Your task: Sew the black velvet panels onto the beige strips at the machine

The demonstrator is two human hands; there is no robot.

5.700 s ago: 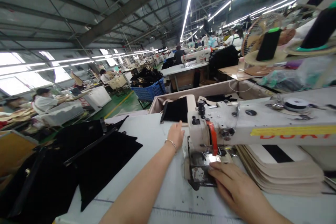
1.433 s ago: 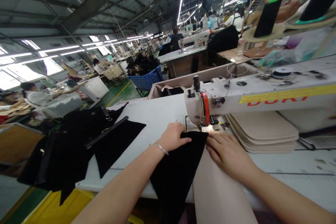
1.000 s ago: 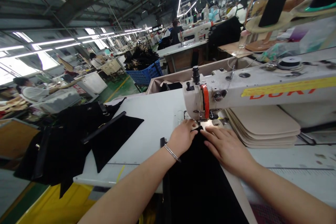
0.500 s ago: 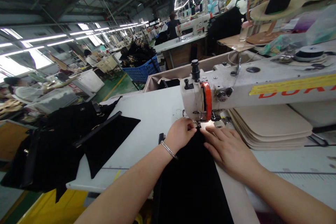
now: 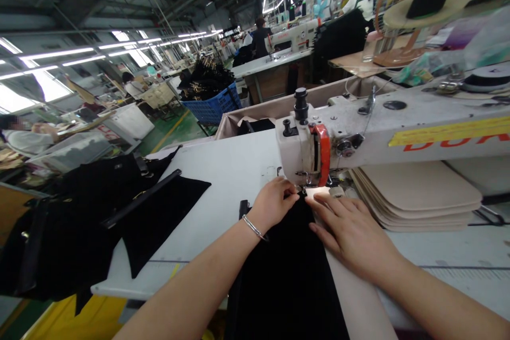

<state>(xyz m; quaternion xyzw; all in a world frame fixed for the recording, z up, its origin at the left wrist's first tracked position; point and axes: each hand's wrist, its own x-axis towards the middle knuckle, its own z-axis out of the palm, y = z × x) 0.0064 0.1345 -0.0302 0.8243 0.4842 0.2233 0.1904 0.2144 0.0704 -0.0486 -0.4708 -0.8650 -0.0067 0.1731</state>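
A white sewing machine (image 5: 358,133) stands on the white table (image 5: 223,180). A black fabric piece (image 5: 287,276) lies in front of its needle and hangs over the table's near edge, on top of a beige panel (image 5: 358,303). My left hand (image 5: 273,204), a bracelet on its wrist, has its fingers curled on the fabric's top left edge right at the presser foot. My right hand (image 5: 350,234) lies flat, fingers stretched out, on the fabric's right edge and the beige panel beside the needle.
A stack of beige panels (image 5: 418,196) sits under the machine arm. Black fabric pieces and straps (image 5: 111,207) are piled at the table's left. A beige bin (image 5: 255,119) is behind, a blue crate (image 5: 215,106) beyond. Other people work at far tables.
My left hand earlier reached to the bin at the back. Both hands then brought the black fabric over the beige panel up to the needle; in the last half second they barely moved.
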